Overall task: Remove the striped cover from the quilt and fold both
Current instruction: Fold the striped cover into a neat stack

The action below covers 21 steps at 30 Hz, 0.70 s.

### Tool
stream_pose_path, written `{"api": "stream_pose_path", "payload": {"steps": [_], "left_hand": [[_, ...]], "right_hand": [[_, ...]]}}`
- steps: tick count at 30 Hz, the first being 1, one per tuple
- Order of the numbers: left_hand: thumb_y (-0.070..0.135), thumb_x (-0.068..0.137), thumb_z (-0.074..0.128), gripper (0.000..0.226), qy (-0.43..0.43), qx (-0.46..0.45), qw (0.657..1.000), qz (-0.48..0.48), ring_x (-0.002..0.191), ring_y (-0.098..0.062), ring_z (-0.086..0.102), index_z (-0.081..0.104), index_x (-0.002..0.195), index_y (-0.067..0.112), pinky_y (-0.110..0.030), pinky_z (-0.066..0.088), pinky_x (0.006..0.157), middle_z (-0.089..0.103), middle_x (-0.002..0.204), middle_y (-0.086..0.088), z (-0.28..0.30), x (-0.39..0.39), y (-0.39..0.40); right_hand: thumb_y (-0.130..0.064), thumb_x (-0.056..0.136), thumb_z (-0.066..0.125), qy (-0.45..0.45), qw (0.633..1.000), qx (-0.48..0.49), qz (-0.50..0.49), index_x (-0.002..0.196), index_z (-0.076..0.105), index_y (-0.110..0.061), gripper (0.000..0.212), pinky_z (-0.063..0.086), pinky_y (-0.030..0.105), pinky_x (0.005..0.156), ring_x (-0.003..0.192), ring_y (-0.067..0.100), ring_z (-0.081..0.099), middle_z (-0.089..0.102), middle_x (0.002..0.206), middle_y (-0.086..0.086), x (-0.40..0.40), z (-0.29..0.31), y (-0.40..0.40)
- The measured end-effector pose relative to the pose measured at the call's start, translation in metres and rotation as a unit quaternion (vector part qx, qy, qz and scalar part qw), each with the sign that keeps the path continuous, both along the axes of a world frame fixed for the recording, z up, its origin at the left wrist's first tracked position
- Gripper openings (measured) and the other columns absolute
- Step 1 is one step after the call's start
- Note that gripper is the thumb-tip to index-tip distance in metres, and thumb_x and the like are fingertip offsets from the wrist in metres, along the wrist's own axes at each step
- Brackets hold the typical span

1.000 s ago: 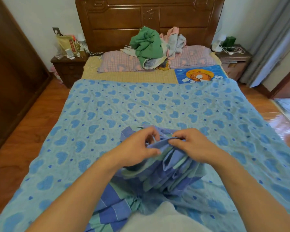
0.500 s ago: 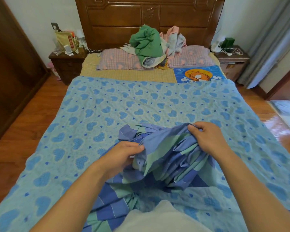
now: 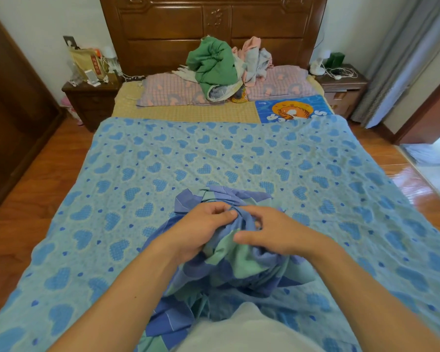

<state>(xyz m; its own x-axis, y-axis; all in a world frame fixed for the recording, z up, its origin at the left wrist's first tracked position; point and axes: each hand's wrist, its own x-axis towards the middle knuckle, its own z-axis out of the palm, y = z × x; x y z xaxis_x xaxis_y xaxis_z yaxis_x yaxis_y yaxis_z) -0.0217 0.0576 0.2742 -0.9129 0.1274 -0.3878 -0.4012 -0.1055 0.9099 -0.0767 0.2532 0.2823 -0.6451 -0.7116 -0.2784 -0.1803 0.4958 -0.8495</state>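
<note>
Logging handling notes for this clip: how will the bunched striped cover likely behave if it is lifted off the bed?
The striped cover looks limp: it lies in loose, crumpled folds, so it would probably sag and trail rather than hold shape. It seems thin, so likely light for its bulk. Both the left hand and the right hand pinch its folds, suggesting it gathers easily.

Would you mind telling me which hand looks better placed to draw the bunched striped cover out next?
Probably the left hand: it pinches a fold of the blue-and-green striped cover, while the right hand rests on it with looser fingers.
</note>
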Motion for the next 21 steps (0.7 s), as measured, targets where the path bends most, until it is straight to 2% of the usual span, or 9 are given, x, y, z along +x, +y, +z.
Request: {"api": "stream_pose_path", "payload": {"steps": [2,4,7,8,12,14,16,18,21], "left_hand": [[0.031,0.095,0.065,0.017,0.014,-0.014,1.0,0.021,0.078,-0.024,0.067,0.065,0.093,0.014,-0.035,0.053,0.069,0.071,0.087,-0.01,0.001,-0.003,0.007],[0.045,0.09,0.067,0.021,0.029,-0.022,0.995,0.098,0.071,-0.016,0.064,0.064,0.084,0.025,-0.035,0.049,0.068,0.069,0.078,0.0,-0.001,-0.004,0.005],[0.058,0.084,0.067,0.031,0.102,-0.062,0.981,0.155,0.085,-0.011,0.066,0.062,0.085,0.028,-0.028,0.05,0.077,0.069,0.091,0.003,-0.015,0.005,-0.009],[0.063,0.081,0.069,0.036,0.12,-0.074,0.979,0.149,0.093,-0.013,0.068,0.064,0.087,0.029,-0.029,0.052,0.081,0.07,0.096,0.002,-0.021,0.011,-0.013],[0.065,0.069,0.079,0.046,0.114,-0.104,0.982,0.113,0.1,-0.014,0.068,0.069,0.104,0.036,-0.026,0.053,0.082,0.072,0.102,0.004,-0.042,0.023,-0.013],[0.056,0.073,0.078,0.036,0.107,-0.108,0.981,0.116,0.094,-0.013,0.07,0.071,0.102,0.034,-0.026,0.053,0.079,0.074,0.099,0.002,-0.042,0.021,-0.009],[0.051,0.079,0.073,0.026,0.115,-0.131,0.977,0.127,0.078,-0.011,0.069,0.072,0.092,0.028,-0.026,0.051,0.072,0.074,0.086,0.001,-0.037,0.019,-0.007],[0.044,0.085,0.07,0.018,0.128,-0.163,0.967,0.147,0.07,-0.01,0.065,0.072,0.085,0.026,-0.024,0.049,0.067,0.072,0.079,0.002,-0.029,0.017,-0.01],[0.027,0.094,0.068,0.013,0.154,-0.229,0.944,0.18,0.074,-0.002,0.062,0.071,0.081,0.03,-0.014,0.047,0.067,0.07,0.081,0.01,-0.011,0.015,-0.016]], "right_hand": [[-0.045,0.087,0.063,0.036,0.999,0.008,-0.012,0.084,0.064,-0.032,0.012,0.038,0.019,0.054,0.051,0.0,0.046,0.057,0.059,-0.013,0.001,-0.007,-0.009],[-0.042,0.095,0.057,0.026,0.997,0.001,-0.077,0.069,0.055,-0.015,0.038,0.037,0.026,0.056,0.051,0.006,0.043,0.051,0.055,-0.006,-0.002,-0.012,-0.006],[-0.045,0.1,0.05,-0.019,0.99,-0.023,-0.136,0.075,0.054,0.003,0.054,0.041,0.038,0.064,0.06,0.02,0.047,0.056,0.071,0.028,-0.007,-0.013,0.005],[-0.045,0.1,0.049,-0.028,0.989,-0.027,-0.143,0.076,0.056,0.004,0.055,0.041,0.041,0.065,0.061,0.023,0.048,0.057,0.076,0.033,-0.008,-0.013,0.007],[-0.044,0.101,0.048,-0.022,0.992,-0.018,-0.126,0.085,0.064,0.003,0.052,0.049,0.055,0.072,0.073,0.045,0.058,0.066,0.08,0.026,-0.011,-0.005,0.005],[-0.043,0.101,0.048,-0.016,0.994,-0.016,-0.107,0.087,0.068,0.0,0.049,0.05,0.056,0.08,0.083,0.047,0.061,0.07,0.08,0.02,-0.01,-0.003,0.002],[-0.041,0.101,0.048,-0.018,0.994,-0.016,-0.102,0.088,0.067,0.002,0.048,0.05,0.055,0.08,0.084,0.047,0.061,0.07,0.081,0.021,-0.01,-0.004,0.001],[-0.04,0.101,0.049,-0.023,0.994,-0.013,-0.11,0.085,0.063,0.005,0.05,0.049,0.051,0.069,0.068,0.042,0.056,0.068,0.077,0.023,-0.011,-0.005,0.002],[-0.041,0.1,0.052,-0.005,0.992,0.021,-0.121,0.076,0.053,0.005,0.052,0.037,0.035,0.059,0.055,0.019,0.042,0.056,0.064,0.018,-0.015,-0.011,0.005]]}}
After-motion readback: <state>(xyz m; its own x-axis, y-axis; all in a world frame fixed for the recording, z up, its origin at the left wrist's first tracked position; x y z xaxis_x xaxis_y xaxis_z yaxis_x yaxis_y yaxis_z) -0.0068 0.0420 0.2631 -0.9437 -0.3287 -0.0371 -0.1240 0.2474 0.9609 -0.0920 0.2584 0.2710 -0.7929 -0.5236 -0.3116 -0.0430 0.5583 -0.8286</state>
